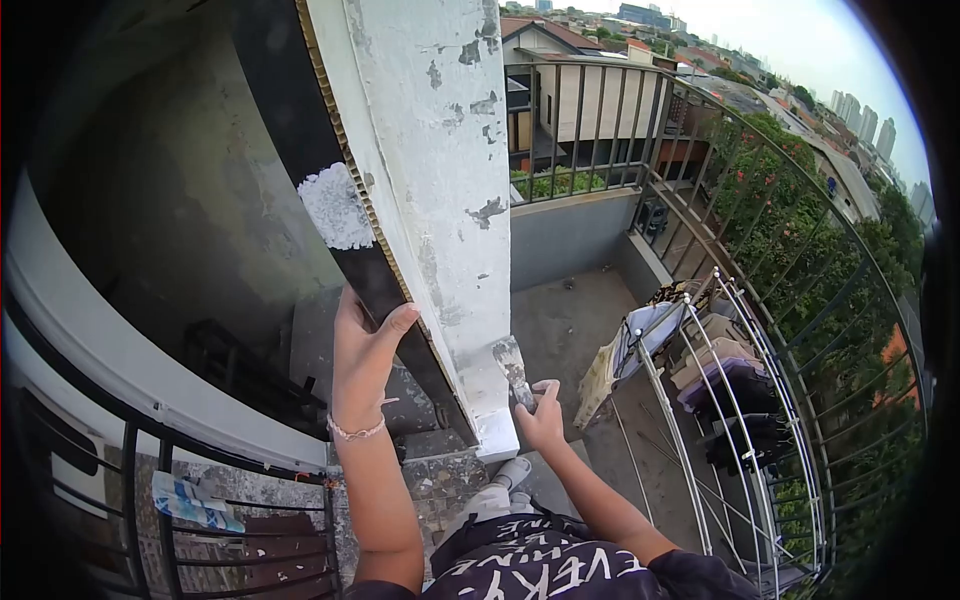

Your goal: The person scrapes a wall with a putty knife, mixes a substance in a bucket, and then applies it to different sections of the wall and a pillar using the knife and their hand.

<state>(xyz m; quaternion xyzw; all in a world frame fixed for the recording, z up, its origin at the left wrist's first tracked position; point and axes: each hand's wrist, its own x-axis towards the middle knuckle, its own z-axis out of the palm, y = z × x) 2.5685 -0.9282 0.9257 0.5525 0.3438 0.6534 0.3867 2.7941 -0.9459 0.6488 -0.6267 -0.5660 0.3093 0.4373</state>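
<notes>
My left hand (368, 355) is closed round the lower part of a long black panel (285, 110) with a brown ridged edge, the thumb over that edge. A white lump of putty (337, 207) sticks to the panel above the hand. My right hand (543, 415) grips a putty knife (511, 362), its smeared blade up against the lower right side of a white column (440, 150). Grey patches and flaked spots mark the column's face. Near its foot, a smoother, brighter white area (492, 425) shows beside the knife.
A white drying rack (740, 390) with hanging clothes stands at the right. Metal railing (800, 190) borders the balcony, with greenery and rooftops beyond. At lower left, a blue and white cloth (195, 502) hangs on a black railing (250, 535).
</notes>
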